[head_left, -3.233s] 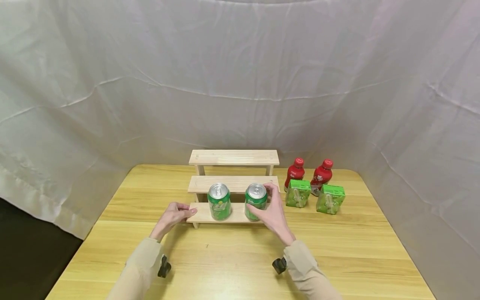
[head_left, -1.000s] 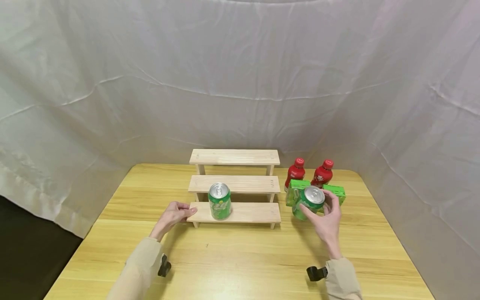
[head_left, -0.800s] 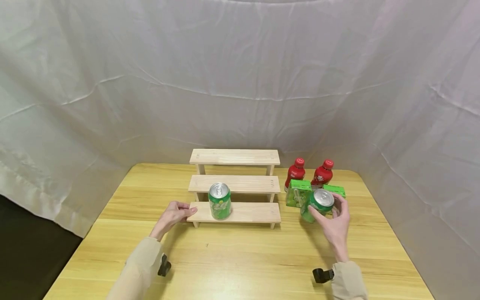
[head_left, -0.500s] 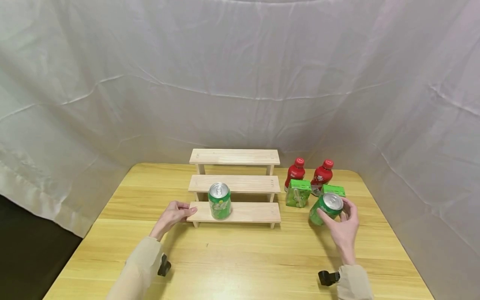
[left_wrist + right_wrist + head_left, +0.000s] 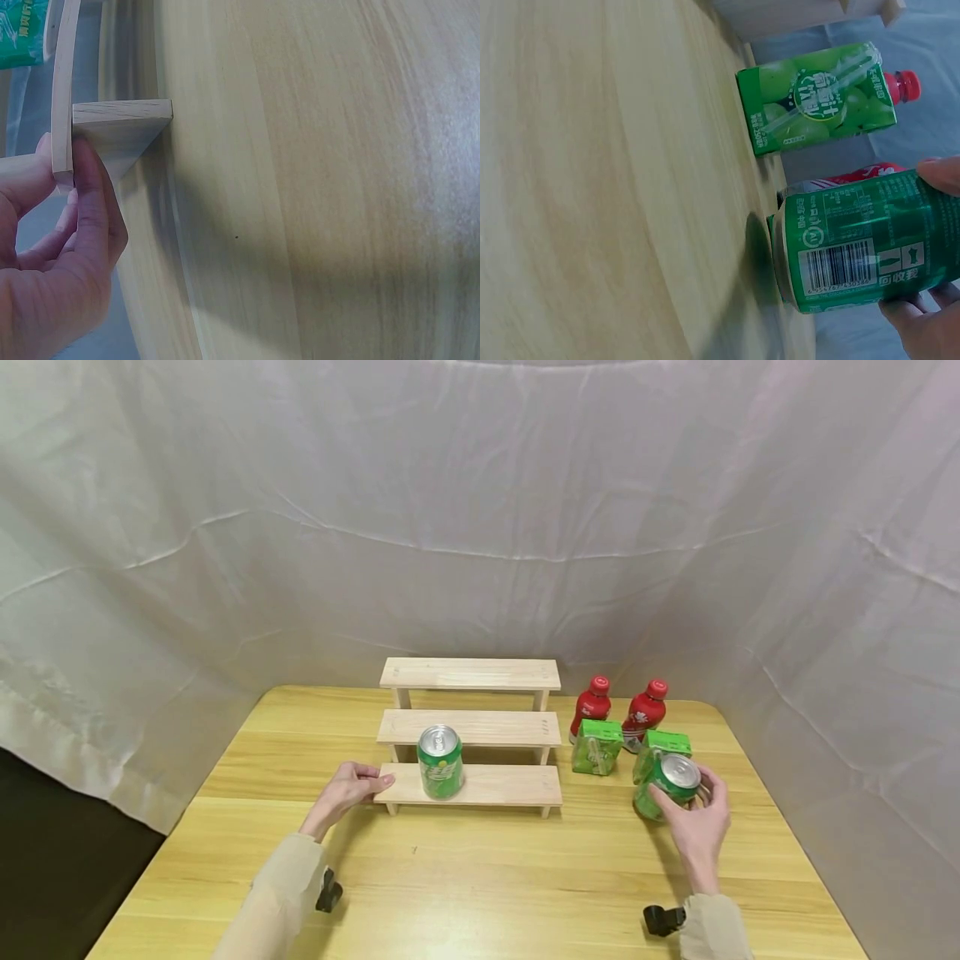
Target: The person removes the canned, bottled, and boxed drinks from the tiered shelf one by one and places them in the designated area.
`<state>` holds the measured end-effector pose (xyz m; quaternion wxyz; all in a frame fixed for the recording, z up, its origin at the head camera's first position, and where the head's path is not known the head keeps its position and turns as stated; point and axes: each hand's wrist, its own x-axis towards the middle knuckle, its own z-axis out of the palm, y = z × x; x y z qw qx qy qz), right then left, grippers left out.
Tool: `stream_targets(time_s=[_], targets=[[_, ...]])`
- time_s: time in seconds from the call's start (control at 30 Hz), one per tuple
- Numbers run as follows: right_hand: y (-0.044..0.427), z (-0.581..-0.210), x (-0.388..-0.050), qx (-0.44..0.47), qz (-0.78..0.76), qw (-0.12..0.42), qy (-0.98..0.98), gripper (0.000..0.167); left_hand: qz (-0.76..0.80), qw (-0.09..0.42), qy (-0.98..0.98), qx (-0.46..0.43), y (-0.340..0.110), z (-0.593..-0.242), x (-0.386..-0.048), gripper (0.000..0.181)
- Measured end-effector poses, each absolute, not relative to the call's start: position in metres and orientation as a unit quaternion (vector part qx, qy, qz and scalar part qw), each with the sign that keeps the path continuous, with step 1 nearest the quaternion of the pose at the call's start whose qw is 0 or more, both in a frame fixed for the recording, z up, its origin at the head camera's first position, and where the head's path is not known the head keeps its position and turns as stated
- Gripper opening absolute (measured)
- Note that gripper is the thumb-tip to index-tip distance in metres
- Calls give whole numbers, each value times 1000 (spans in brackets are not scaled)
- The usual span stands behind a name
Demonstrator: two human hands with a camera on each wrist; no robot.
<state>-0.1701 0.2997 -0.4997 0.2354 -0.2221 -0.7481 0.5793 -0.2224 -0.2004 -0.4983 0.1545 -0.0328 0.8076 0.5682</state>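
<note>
My right hand (image 5: 702,825) grips a green soda can (image 5: 649,803) by its upper part, in front of the right-hand juice box (image 5: 670,742) and partly hiding it. In the right wrist view the can (image 5: 855,247) leans a little, its base close to the table; whether they touch I cannot tell. A second green soda can (image 5: 441,770) stands upright on the lowest step of the three-tier wooden shelf (image 5: 513,783). At that step's left end, my left hand (image 5: 343,795) pinches the board between thumb and fingers, as the left wrist view confirms.
Two red bottles (image 5: 592,706) stand at the back right of the wooden table (image 5: 480,885). In front of them is another green juice box (image 5: 597,748), left of the held can. A grey curtain (image 5: 480,527) encloses the back and sides.
My right hand has lifted one soda can off the shelf's lowest step and carried it right, past the left juice box, lately also lower and nearer. My left hand has stayed at the shelf.
</note>
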Motion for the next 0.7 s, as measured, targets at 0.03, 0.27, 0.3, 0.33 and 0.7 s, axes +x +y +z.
stream_targets(time_s=[0.03, 0.27, 0.3, 0.33, 0.7], targets=[[300, -500, -170, -224, 578, 235, -748, 78, 569, 154, 807, -34, -200, -498, -223, 28], [301, -502, -170, -233, 570, 242, -750, 75, 571, 155, 805, -36, -200, -499, -224, 25], [301, -502, -170, -235, 568, 242, -751, 75, 572, 154, 805, -38, -200, -499, -224, 24], [301, -503, -170, -235, 566, 243, -752, 75, 572, 155, 805, -36, -200, -499, -224, 25], [304, -506, -173, -233, 542, 240, -771, 75, 586, 160, 794, -27, -201, -499, -223, 24]])
